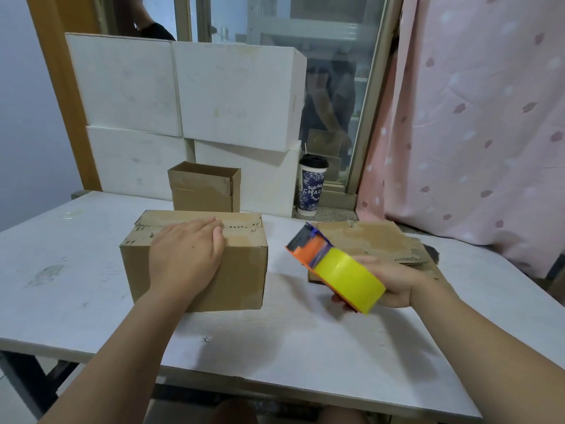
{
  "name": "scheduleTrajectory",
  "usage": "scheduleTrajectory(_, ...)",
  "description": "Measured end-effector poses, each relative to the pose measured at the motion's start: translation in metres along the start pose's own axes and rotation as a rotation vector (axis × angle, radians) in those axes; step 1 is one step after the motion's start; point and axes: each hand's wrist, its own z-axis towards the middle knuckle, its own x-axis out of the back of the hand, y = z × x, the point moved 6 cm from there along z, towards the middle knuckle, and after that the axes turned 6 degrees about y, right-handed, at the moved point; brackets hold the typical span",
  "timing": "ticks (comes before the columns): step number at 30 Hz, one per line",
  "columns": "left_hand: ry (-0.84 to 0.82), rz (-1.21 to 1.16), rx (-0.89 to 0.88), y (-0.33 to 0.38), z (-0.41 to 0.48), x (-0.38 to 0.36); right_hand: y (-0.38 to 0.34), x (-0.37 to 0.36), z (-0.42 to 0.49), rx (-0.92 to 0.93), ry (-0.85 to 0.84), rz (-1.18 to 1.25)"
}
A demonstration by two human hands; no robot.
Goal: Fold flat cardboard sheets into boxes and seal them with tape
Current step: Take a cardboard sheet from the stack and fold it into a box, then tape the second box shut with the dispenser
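Nearest you on the bench [91, 316], your right hand [394, 283] is closed around the tape gun [336, 270], fingers wrapped under the yellow roll, the orange cutter end pointing up and away toward the box. Your left hand [186, 255] lies flat and open on the box [195, 258], palm over the near top edge, fingertips [211, 223] reaching to the seam where the flaps meet.

The box looks folded but, as far as can be seen, not yet taped along that seam; old torn tape marks run beside your fingertips. To do this step well, keep the left palm pressing the flaps level so the gap stays shut, but slide it off the seam line before the tape arrives. Bring the cutter end to the box side just beyond your left fingertips, start the strip a little way down that side wall, then draw it straight along the seam and over the opposite edge. Press as you pull so no bubble lifts.

Just behind your right fingers lie flat sheets [376, 243], ready for the next fold. Beyond the left fingertips an open box [203, 189] stands upright. Farther back a cup [312, 188] sits on the sill by stacked white boxes [183, 93]; keep the tape pull clear of it.
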Motion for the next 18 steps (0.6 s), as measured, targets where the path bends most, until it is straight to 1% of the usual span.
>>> scheduleTrajectory(3,-0.02,-0.008,0.003,0.001,0.001,0.0,-0.005,-0.001,0.001,0.001,0.038,0.196)
scheduleTrajectory(6,-0.055,-0.029,0.025,0.001,0.001,0.0,-0.011,-0.001,0.006,-0.056,0.19,0.282)
scheduleTrajectory(9,-0.072,-0.051,0.026,0.007,0.001,0.002,-0.029,-0.011,0.01,-0.024,0.266,0.397)
scheduleTrajectory(12,-0.08,-0.088,-0.001,0.022,-0.001,0.004,-0.047,-0.028,0.011,0.049,0.287,0.313)
scheduleTrajectory(14,-0.085,-0.128,-0.016,0.036,-0.003,0.009,-0.059,-0.031,0.011,0.115,0.367,0.243)
scheduleTrajectory(18,-0.161,-0.184,0.008,0.065,-0.011,0.013,-0.084,-0.034,0.008,0.254,0.533,0.324)
